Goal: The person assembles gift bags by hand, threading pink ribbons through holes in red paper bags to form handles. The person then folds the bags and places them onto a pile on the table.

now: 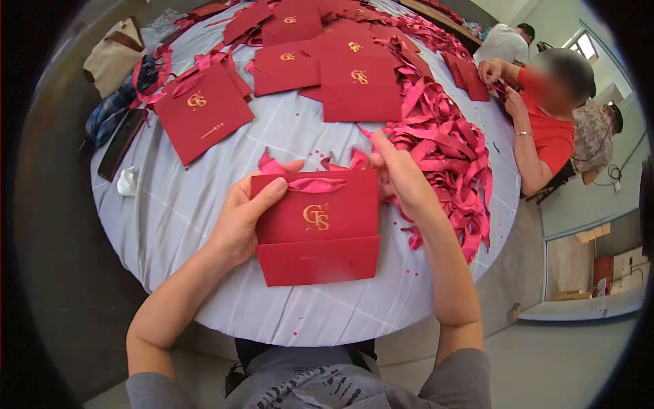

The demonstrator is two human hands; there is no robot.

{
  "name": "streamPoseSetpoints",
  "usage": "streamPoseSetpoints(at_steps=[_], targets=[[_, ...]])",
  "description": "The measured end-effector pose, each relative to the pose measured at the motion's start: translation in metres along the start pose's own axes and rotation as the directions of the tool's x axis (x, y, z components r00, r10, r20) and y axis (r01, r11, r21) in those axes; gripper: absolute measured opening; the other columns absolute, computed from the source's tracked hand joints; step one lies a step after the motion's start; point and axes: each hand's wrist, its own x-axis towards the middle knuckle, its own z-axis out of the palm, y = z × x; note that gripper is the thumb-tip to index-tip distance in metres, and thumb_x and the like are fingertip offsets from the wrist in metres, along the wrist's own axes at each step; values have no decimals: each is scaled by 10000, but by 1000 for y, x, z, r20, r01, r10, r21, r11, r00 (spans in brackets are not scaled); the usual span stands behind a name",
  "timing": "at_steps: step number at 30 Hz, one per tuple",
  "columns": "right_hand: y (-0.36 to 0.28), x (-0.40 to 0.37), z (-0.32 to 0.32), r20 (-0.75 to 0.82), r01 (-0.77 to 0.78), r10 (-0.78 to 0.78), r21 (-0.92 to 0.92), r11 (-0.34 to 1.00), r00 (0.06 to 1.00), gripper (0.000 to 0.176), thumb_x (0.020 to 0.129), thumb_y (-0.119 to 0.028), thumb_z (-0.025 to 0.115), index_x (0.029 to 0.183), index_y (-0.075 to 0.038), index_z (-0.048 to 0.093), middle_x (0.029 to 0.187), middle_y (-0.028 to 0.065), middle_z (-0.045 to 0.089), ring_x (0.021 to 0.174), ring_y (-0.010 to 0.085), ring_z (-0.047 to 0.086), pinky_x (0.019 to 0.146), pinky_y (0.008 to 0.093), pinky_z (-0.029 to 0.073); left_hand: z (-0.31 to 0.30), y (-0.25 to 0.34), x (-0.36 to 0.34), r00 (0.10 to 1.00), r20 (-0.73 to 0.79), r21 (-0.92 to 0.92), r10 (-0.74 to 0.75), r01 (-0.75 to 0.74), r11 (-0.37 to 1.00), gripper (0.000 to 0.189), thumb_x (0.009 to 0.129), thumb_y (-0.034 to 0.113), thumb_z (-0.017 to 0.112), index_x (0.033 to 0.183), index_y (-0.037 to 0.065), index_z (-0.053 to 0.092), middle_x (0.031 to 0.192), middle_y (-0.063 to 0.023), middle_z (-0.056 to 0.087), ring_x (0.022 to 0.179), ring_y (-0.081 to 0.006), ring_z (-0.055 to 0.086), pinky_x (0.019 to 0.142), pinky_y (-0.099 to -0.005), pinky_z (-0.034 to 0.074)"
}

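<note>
A red paper gift bag [283, 219] with a gold emblem stands out in front of me, its lower part folded up. My left hand [240, 211] grips its left edge, thumb on the front and fingers behind. A pink ribbon [319, 185] runs across the top of the bag's front, and loose pink ends stick up behind the top edge. At the upper right corner is my right hand [407, 178], fingers closed, with a pink ribbon tip showing at its fingertips. The bag hides part of those fingers.
Finished-looking red bags [361, 92] lie across the far side of the white-covered round table [204, 273]. A heap of pink ribbons [453, 150] lies to the right. A crumpled tissue [127, 182] and a beige bag [112, 58] are at left. A person in red [548, 140] handles ribbon nearby.
</note>
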Motion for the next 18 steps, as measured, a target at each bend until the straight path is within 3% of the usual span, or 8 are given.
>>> streamPoseSetpoints(at_steps=[2,5,9,12,13,16,17,18], targets=[[-6,-11,2,159,-72,69,14,997,985,630,912,-577,362,761,-32,638,658,19,616,557,111,577,492,223,427,-3,-2,1,999,-13,7,38,-38,999,380,905,207,563,1228,15,500,1075,-95,608,932,-134,604,803,-297,518],[-3,-13,11,116,-23,34,-95,995,993,529,909,-510,458,865,-26,664,788,44,665,712,95,615,607,211,462,1,0,1,999,-31,-10,28,-28,1000,379,901,196,569,1232,25,498,1088,-93,602,943,-139,600,814,-303,517],[3,-15,22,91,144,-156,124,982,984,311,884,-297,603,850,6,662,735,-9,623,630,48,538,539,202,405,2,-1,1,1000,-12,50,29,-28,998,401,896,178,576,1256,33,476,1102,-89,595,963,-147,594,838,-311,511],[12,-9,28,-15,277,-277,113,954,961,255,875,-212,620,745,6,646,675,-41,579,605,19,486,509,186,368,2,1,-1,1000,12,58,6,-6,998,420,899,184,571,1280,44,460,1125,-91,585,967,-141,592,832,-310,512],[22,0,21,19,311,-312,58,949,950,221,899,-207,589,810,-14,650,746,11,645,623,33,555,559,182,444,4,3,-2,999,38,36,6,-7,999,427,904,189,563,1292,53,451,1136,-93,580,975,-140,589,841,-315,508],[28,9,19,-90,390,-395,-62,919,914,357,899,-257,589,597,-80,517,588,-92,443,544,-1,355,453,205,275,8,4,-3,988,151,-75,8,4,997,505,938,339,475,1361,85,366,1243,-102,515,1057,-155,553,892,-336,475],[26,8,10,-1,306,-306,21,952,952,246,922,-244,549,813,-45,645,738,-5,644,622,31,567,539,185,443,7,4,-4,980,198,-149,15,15,989,541,945,404,434,1374,88,341,1277,-105,490,1082,-167,541,909,-341,462],[23,7,9,19,276,-279,102,956,960,245,927,-258,538,876,-41,639,762,12,650,636,56,595,548,196,467,10,10,-8,966,258,-211,-24,81,974,617,938,507,354,1391,91,308,1334,-93,439,1186,-194,463,971,-367,399]])
